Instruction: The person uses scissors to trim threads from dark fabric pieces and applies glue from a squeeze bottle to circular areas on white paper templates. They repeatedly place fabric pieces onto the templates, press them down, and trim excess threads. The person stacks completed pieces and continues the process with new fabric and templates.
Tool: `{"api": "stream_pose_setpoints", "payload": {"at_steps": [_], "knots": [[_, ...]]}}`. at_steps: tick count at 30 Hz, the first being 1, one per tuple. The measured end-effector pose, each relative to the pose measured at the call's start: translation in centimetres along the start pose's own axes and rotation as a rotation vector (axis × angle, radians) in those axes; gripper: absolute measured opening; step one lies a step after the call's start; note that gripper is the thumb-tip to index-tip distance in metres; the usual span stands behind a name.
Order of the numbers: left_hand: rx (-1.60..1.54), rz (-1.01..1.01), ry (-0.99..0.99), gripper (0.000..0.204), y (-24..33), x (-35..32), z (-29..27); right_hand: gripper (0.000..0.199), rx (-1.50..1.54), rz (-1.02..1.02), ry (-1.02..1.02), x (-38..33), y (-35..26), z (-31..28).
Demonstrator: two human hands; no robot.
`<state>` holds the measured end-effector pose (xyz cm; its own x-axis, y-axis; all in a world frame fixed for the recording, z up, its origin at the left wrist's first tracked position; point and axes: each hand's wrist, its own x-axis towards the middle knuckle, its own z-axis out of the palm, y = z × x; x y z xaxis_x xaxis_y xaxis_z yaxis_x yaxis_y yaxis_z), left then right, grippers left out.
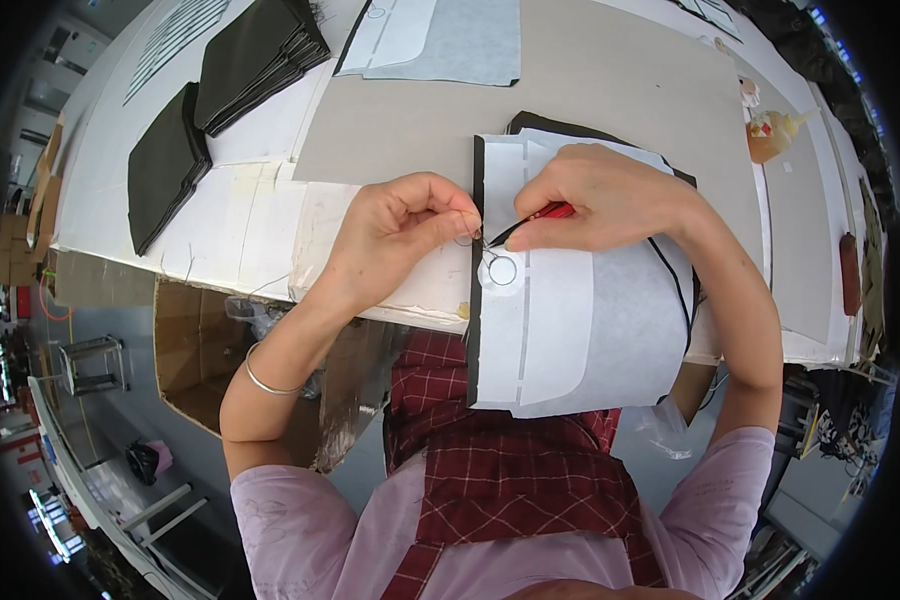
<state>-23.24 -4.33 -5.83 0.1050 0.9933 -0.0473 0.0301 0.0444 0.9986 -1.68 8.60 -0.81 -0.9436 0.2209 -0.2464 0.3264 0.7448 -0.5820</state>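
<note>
A white paper pattern (570,330), laid over a dark fabric piece (477,250) whose black edge shows along its left side and at its top, lies at the near edge of the counter (610,80) and hangs over that edge toward the person's lap. The pattern has a rounded lower end, a narrow slot running down it, and a small drawn ring (502,270) on a pale round patch near its left side. The right hand (610,195) is closed around a red-handled marking tool (535,220), its dark tip pointing down-left just above the ring. The left hand (405,225) has its fingers pinched together at the pattern's left edge, pressing there beside the tip. The two hands are close together, almost touching. Farther back the counter's grey surface is open, with more room behind the pattern than at its sides. Two stacks of black fabric pieces (255,55) sit well apart to the far left, one pale sheet (440,40) lies at the far side, and one glue bottle (775,130) stands to the right. A metal bangle (265,380) circles the left wrist.
</note>
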Motion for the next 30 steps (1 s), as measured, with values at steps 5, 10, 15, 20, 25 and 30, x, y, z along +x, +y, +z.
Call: {"api": "stream_pose_setpoints", "payload": {"at_steps": [5, 10, 15, 20, 25, 30], "knots": [[0.007, 0.001, 0.006, 0.008, 0.0, 0.1, -0.1, 0.043, -0.044, -0.038, 0.035, 0.2, -0.4, 0.1], [-0.013, 0.009, 0.042, 0.008, -0.2, 0.1, 0.0, 0.043, -0.001, -0.027, -0.004, 0.8, -1.0, 0.0], [-0.050, 0.008, 0.146, 0.009, 0.2, -1.1, -0.8, 0.044, 0.014, -0.026, 0.020, 0.2, -0.4, 0.0], [0.468, -0.103, -0.117, 0.022, 4.4, -12.6, -9.6, 0.037, 0.168, 0.067, 0.335, -7.2, 0.0, -1.0], [1.913, -0.349, 0.750, 0.025, 2.8, -20.7, -8.1, 0.048, 0.259, 0.500, 0.621, -15.5, -0.3, 2.9], [0.636, -0.125, 0.433, 0.011, 1.3, -15.2, -0.3, 0.051, 0.351, 0.693, 0.892, -18.4, -2.6, 10.0]]}}
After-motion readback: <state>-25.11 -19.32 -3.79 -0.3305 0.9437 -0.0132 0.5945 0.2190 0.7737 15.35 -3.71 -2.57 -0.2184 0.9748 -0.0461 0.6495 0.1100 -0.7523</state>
